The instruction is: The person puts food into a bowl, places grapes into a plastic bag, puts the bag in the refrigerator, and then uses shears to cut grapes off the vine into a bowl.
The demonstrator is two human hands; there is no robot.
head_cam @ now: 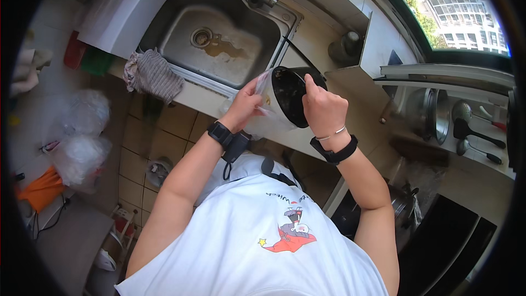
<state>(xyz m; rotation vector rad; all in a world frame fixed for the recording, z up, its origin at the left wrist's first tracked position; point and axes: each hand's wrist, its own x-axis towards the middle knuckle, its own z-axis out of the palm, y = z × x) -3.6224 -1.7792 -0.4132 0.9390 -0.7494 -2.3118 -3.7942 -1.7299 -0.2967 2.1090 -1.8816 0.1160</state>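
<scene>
My right hand (326, 105) grips the rim of a black round container (289, 98), index finger stretched along its wall. The container is tipped over on its side, its mouth facing left toward the plastic bag. Small light scraps cling to its inner wall. A thin black bar (302, 55), perhaps its handle, sticks out behind it over the counter. My left hand (246, 105) pinches the edge of a clear plastic bag (273, 117) held against the container's mouth. A few yellowish bits show at the bag. Both hands are above the counter's front edge, right of the sink.
The steel sink (174, 37) holds brownish liquid near its drain. A grey ribbed cloth (156, 75) drapes over the counter edge. A dark bottle (347, 47) stands in the back corner. Pots and ladles (462, 131) sit at right. A small bin (159, 172) stands on the tiled floor.
</scene>
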